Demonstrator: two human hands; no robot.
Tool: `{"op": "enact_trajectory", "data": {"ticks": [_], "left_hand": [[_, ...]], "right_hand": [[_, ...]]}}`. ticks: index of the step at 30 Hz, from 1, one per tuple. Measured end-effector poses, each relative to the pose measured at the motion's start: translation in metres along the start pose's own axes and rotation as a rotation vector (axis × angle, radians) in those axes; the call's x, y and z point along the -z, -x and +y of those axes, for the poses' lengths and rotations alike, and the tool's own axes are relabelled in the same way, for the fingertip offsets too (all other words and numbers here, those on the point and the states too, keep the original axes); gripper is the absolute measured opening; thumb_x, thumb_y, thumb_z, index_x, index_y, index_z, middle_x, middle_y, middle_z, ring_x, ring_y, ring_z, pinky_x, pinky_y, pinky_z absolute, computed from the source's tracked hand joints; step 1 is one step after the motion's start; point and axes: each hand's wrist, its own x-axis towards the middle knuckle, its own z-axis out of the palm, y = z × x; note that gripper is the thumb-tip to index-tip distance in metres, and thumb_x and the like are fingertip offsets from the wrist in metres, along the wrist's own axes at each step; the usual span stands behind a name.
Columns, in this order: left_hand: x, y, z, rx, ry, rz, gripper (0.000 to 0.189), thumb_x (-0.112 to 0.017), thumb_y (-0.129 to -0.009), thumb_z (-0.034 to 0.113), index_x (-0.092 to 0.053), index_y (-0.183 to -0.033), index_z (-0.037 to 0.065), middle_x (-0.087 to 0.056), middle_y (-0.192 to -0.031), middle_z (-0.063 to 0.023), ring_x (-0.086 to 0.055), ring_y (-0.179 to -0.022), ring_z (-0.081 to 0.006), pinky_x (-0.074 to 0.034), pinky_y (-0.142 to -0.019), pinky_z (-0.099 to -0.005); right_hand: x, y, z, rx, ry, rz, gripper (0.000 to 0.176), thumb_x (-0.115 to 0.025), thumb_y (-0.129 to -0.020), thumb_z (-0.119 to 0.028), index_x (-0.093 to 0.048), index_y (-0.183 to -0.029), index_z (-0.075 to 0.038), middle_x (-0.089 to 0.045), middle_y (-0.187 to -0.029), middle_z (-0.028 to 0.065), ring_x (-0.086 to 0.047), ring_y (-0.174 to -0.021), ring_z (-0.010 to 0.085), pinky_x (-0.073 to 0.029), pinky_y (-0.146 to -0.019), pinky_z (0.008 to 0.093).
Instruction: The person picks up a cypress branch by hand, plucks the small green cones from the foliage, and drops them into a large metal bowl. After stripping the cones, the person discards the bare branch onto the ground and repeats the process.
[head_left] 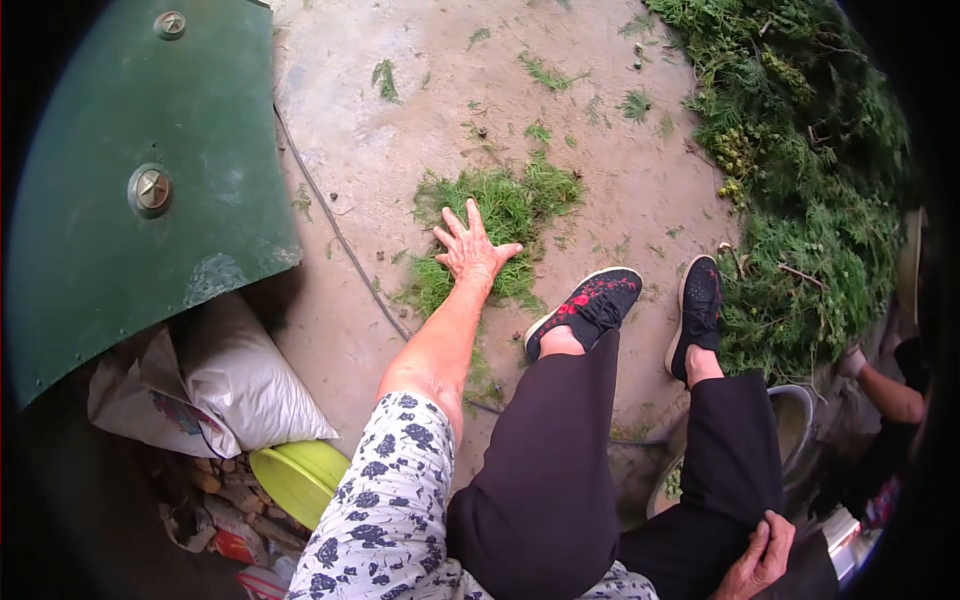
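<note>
My left hand (472, 248) is stretched out with its fingers spread over a small heap of green sprigs (515, 195) on the concrete floor. Nothing is gripped between those fingers. At the lower right, my right hand (760, 560) is by my dark trouser leg, its fingers bent; whether it holds anything cannot be made out. A large pile of leafy green branches (810, 200) lies along the right side.
A green metal panel (100, 220) stands at the left, above a white sack (245, 380) and a yellow-green basin (300, 480). A cable (335, 225) crosses the floor. Metal basins (795, 420) sit beside my leg. Another person's arm (885, 390) shows at the right.
</note>
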Motion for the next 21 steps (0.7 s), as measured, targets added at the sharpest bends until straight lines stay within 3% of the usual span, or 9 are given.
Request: {"op": "enact_trajectory", "data": {"ticks": [4, 5, 6, 8, 11, 14, 16, 19, 21], "left_hand": [[-0.022, 0.024, 0.004, -0.127, 0.072, 0.128, 0.088, -0.075, -0.063, 0.040, -0.029, -0.135, 0.021, -0.014, -0.144, -0.0194, -0.023, -0.127, -0.0434, -0.037, -0.089, -0.0579], [-0.021, 0.030, 0.002, -0.168, 0.092, 0.139, 0.059, -0.068, -0.069, 0.023, -0.045, -0.122, 0.016, -0.028, -0.138, -0.0165, -0.033, -0.120, -0.0415, -0.041, -0.087, -0.0518], [-0.021, 0.026, -0.002, -0.173, 0.093, 0.139, 0.059, -0.068, -0.069, 0.023, -0.045, -0.122, 0.016, -0.028, -0.138, -0.0165, -0.033, -0.120, -0.0415, -0.041, -0.087, -0.0518], [-0.024, 0.008, -0.021, -0.282, 0.126, 0.123, 0.043, -0.058, -0.069, 0.008, -0.053, -0.111, 0.013, -0.048, -0.123, -0.0139, -0.048, -0.107, -0.0370, -0.044, -0.083, -0.0441], [-0.022, -0.013, -0.049, -0.387, 0.359, 0.402, 0.045, -0.045, -0.066, -0.001, -0.055, -0.109, 0.008, -0.061, -0.101, -0.0172, -0.058, -0.092, -0.0359, -0.047, -0.078, -0.0403], [0.003, -0.012, -0.064, -0.368, 0.581, 0.417, 0.045, -0.044, -0.066, 0.000, -0.054, -0.110, 0.006, -0.059, -0.105, -0.0185, -0.057, -0.092, -0.0372, -0.046, -0.078, -0.0430], [0.027, 0.013, -0.063, -0.309, 0.446, 0.303, 0.048, -0.044, -0.065, -0.003, -0.052, -0.111, 0.006, -0.060, -0.099, -0.0195, -0.057, -0.091, -0.0369, -0.046, -0.076, -0.0426], [0.030, 0.057, -0.068, -0.615, 0.245, 0.334, 0.048, -0.045, -0.062, -0.010, -0.050, -0.105, 0.010, -0.059, -0.082, -0.0144, -0.058, -0.080, -0.0349, -0.046, -0.066, -0.0430], [0.021, 0.081, -0.081, -0.708, 0.198, 0.182, 0.046, -0.046, -0.062, -0.009, -0.051, -0.104, 0.012, -0.059, -0.084, -0.0128, -0.058, -0.079, -0.0337, -0.046, -0.065, -0.0431]], "right_hand": [[0.001, 0.000, 0.000, -0.019, 0.001, -0.008, 0.008, -0.058, -0.082, -0.001, -0.064, -0.088, 0.001, -0.061, -0.082, 0.0134, -0.059, -0.073, 0.0254, -0.048, -0.068, 0.0323], [0.001, 0.000, 0.001, -0.003, 0.004, 0.003, 0.008, -0.058, -0.082, -0.001, -0.064, -0.088, 0.001, -0.061, -0.081, 0.0132, -0.059, -0.072, 0.0248, -0.048, -0.067, 0.0318], [0.001, -0.001, 0.002, 0.012, 0.009, 0.017, 0.008, -0.058, -0.083, -0.001, -0.064, -0.088, 0.001, -0.061, -0.081, 0.0130, -0.059, -0.071, 0.0243, -0.048, -0.065, 0.0313], [0.001, 0.000, 0.004, 0.008, 0.000, 0.025, 0.008, -0.058, -0.083, -0.001, -0.064, -0.088, 0.001, -0.061, -0.081, 0.0128, -0.059, -0.070, 0.0232, -0.048, -0.063, 0.0303], [0.000, 0.002, 0.007, 0.001, -0.016, 0.026, 0.008, -0.058, -0.083, 0.000, -0.064, -0.088, 0.001, -0.061, -0.081, 0.0123, -0.058, -0.066, 0.0209, -0.048, -0.059, 0.0284], [-0.006, 0.017, 0.031, -0.029, -0.086, 0.012, 0.010, -0.053, -0.085, -0.001, -0.060, -0.092, 0.002, -0.057, -0.083, 0.0092, -0.051, -0.064, 0.0152, -0.042, -0.057, 0.0245], [-0.007, 0.023, 0.038, -0.059, -0.153, 0.004, 0.012, -0.049, -0.088, -0.003, -0.056, -0.095, 0.004, -0.053, -0.086, 0.0064, -0.043, -0.064, 0.0107, -0.037, -0.058, 0.0215], [-0.007, 0.021, 0.036, -0.078, -0.159, 0.000, 0.012, -0.049, -0.088, -0.003, -0.056, -0.095, 0.004, -0.053, -0.086, 0.0072, -0.044, -0.064, 0.0109, -0.037, -0.058, 0.0215], [-0.008, 0.022, 0.037, -0.063, -0.165, 0.014, 0.012, -0.049, -0.088, -0.003, -0.056, -0.094, 0.004, -0.053, -0.086, 0.0072, -0.044, -0.065, 0.0109, -0.037, -0.059, 0.0214]]}}
